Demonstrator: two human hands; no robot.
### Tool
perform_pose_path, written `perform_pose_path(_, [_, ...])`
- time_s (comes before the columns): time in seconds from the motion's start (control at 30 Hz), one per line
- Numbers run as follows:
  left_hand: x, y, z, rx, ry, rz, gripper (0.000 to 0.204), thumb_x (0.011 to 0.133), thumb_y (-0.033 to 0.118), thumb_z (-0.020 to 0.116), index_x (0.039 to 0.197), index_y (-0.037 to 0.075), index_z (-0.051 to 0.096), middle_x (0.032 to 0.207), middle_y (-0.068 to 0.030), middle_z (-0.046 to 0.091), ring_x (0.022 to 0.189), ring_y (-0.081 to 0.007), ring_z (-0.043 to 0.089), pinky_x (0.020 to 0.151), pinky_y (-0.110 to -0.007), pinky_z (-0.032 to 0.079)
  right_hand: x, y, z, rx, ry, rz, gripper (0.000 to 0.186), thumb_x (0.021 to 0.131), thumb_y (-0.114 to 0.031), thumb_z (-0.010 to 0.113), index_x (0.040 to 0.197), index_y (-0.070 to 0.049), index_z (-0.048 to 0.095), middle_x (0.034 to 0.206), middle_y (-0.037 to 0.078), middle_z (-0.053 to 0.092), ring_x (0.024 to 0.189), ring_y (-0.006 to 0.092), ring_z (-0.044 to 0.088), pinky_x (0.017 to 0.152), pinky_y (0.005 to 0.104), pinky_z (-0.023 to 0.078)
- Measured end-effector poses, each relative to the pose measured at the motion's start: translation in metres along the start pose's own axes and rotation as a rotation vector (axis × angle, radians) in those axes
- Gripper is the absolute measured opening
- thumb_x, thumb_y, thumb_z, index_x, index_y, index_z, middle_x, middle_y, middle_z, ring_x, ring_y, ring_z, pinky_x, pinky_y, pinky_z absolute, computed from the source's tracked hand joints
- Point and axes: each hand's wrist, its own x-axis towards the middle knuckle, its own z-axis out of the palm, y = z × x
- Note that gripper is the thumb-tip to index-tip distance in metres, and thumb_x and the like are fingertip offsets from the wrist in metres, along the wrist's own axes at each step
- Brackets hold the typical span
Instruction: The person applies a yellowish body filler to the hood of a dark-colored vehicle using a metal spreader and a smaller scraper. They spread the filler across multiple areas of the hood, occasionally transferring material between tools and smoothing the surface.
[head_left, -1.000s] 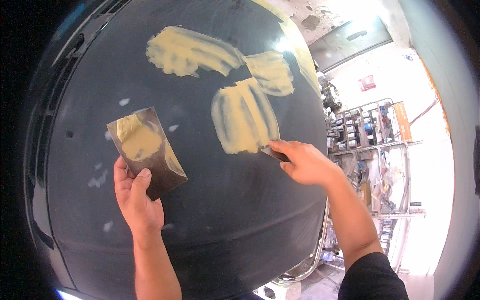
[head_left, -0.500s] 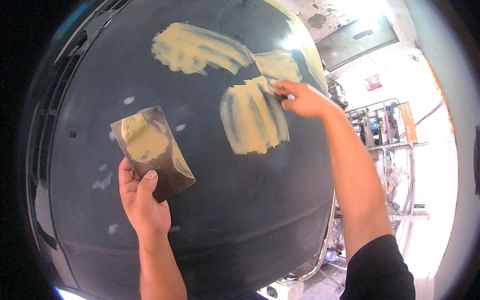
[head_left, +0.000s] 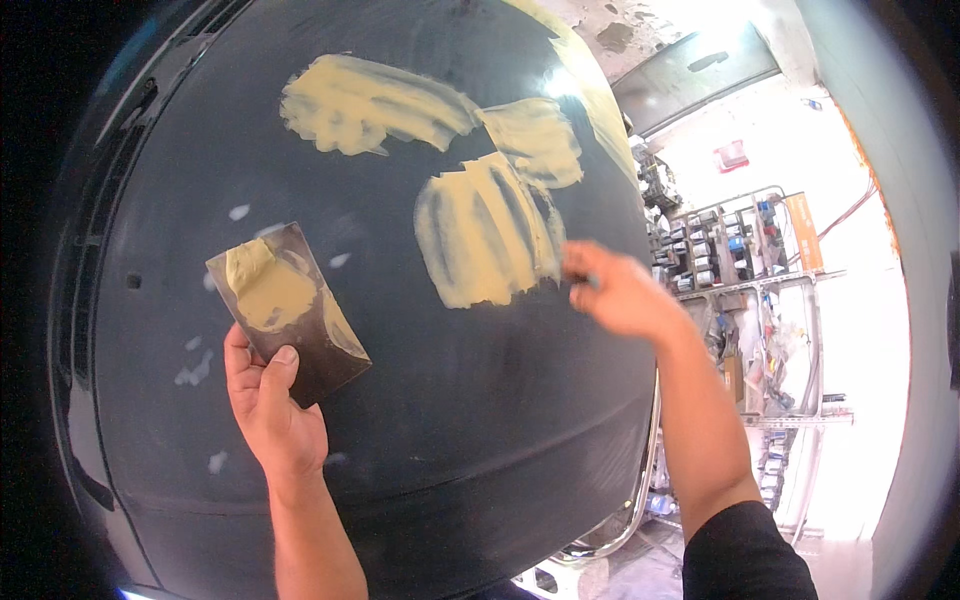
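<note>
Left hand (head_left: pixel 272 405) grips dark board (head_left: pixel 288 312) smeared with yellow filler; right hand (head_left: pixel 620 292), blurred, fingers curled at filler patch (head_left: pixel 490 235) on dark car panel (head_left: pixel 400 450); tool unclear.

A dark flat mixing board (head_left: pixel 290 312), smeared with yellow filler, lay tilted at nine o'clock; yellow filler patches (head_left: pixel 490 240) (streaky, wet-looking) covered the dark panel (head_left: pixel 480 420) toward twelve.

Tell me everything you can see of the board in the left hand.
The mixing board is a flat, dark brown rectangle, thin like card or hardboard, held tilted over the dark car panel. A smear of yellowish filler covers its upper half. The left hand grips its lower edge, thumb on top. Nothing else touches it.
</note>
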Motion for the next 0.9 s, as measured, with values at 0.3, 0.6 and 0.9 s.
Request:
perform_pose_path(0.3, [0.001, 0.001, 0.004, -0.009, -0.006, -0.011, 0.044, 0.082, -0.001, 0.051, 0.125, -0.003, 0.045, 0.112, -0.0099, 0.059, 0.103, -0.0165, 0.055, 0.095, -0.030, 0.040, 0.101, -0.012, -0.017, 0.123, 0.055, 0.110, 0.055, 0.080, -0.002, 0.056, 0.134, 0.002, 0.045, 0.137, 0.020, 0.049, 0.127, 0.0270, 0.047, 0.101, 0.0335, 0.039])
perform_pose_path(0.6, [0.000, 0.001, 0.000, -0.018, 0.004, -0.011, 0.044, 0.081, 0.000, 0.051, 0.124, -0.003, 0.045, 0.112, -0.0101, 0.058, 0.104, -0.0172, 0.055, 0.096, -0.032, 0.041, 0.021, -0.006, 0.006, 0.081, -0.094, 0.065, 0.056, 0.080, -0.003, 0.059, 0.134, 0.001, 0.044, 0.130, 0.019, 0.055, 0.122, 0.0259, 0.052, 0.100, 0.0331, 0.040])
perform_pose_path(0.9, [0.002, 0.001, 0.000, -0.042, -0.032, -0.025, 0.043, 0.082, 0.000, 0.052, 0.124, -0.002, 0.045, 0.112, -0.0096, 0.058, 0.103, -0.0172, 0.055, 0.096, -0.032, 0.041, 0.085, -0.048, -0.034, 0.076, 0.010, 0.451, 0.064, 0.081, -0.010, 0.059, 0.140, 0.001, 0.036, 0.141, 0.018, 0.044, 0.129, 0.0271, 0.044, 0.102, 0.0378, 0.037])
